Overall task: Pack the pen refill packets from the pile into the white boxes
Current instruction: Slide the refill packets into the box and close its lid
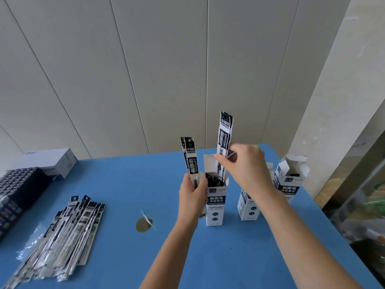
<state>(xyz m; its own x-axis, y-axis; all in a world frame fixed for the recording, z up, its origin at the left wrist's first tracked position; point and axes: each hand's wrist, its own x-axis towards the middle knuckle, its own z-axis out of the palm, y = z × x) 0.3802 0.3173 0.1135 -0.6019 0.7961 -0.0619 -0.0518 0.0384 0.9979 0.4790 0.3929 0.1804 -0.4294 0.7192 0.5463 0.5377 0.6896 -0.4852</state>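
An open white box (215, 202) stands upright on the blue table (116, 182), with dark packets inside it. My right hand (243, 163) pinches one pen refill packet (224, 134) upright over the box mouth, its lower end inside the box. My left hand (192, 195) is just left of the box and grips a few refill packets (190, 159) upright. The pile of refill packets (62, 236) lies flat at the left front of the table.
Two more white boxes stand to the right, one (248, 207) partly hidden by my right arm, one open (289, 178) near the table's right edge. A round hole (143, 224) is in the tabletop. Dark stacked goods (14, 195) and a white carton (52, 161) sit far left.
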